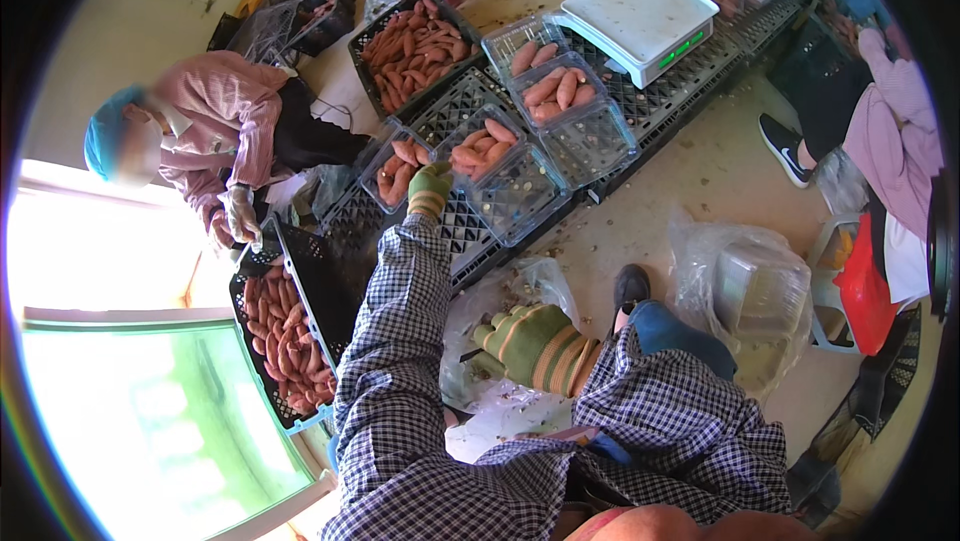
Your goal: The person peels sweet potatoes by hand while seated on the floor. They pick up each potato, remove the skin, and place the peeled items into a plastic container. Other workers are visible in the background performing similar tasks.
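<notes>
My left hand (430, 188), in a green striped knit glove, reaches to the edge between two clear plastic clamshell boxes of sweet potatoes, the left box (370, 175) and the middle box (456, 179). Its fingertips are partly hidden, so its grip is unclear. My right hand (529, 346), gloved alike, is low above a clear plastic bag (551, 282). Its fingers are bent, and a small dark edge shows beside them; whether it is held cannot be told. Sweet potatoes (555, 94) also lie in a box farther back, whose clear lid is folded open.
Black crates of sweet potatoes stand behind (472, 42) and at lower left (238, 316). A white scale (641, 12) rests on the black slatted platform (480, 263). Co-workers sit at left (217, 105) and right (892, 143). Bagged clear boxes (761, 289) are on the right.
</notes>
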